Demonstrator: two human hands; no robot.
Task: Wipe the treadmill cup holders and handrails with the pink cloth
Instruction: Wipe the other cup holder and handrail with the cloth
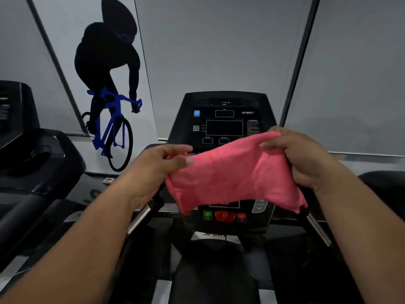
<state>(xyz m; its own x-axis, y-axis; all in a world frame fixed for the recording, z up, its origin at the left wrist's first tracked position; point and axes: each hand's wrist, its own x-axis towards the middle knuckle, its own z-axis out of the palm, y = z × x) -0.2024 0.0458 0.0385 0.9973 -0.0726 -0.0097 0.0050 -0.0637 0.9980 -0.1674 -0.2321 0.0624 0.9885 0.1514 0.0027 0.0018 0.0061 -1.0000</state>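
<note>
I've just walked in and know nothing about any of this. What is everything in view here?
pink cloth: one, pink, held stretched in front of the console
treadmill console: one, black, centre, partly behind the cloth
green button: one, green, low on the console
red controls: two, red, right of the green button
blue button: one, blue, console's upper left
handrails: two, silver and black, either side below the console
cyclist picture: one, black rider, blue bike, left wall
second machine: one, black, far left
left hand: one, pinches the cloth's left edge
right hand: one, grips its right edge
</note>
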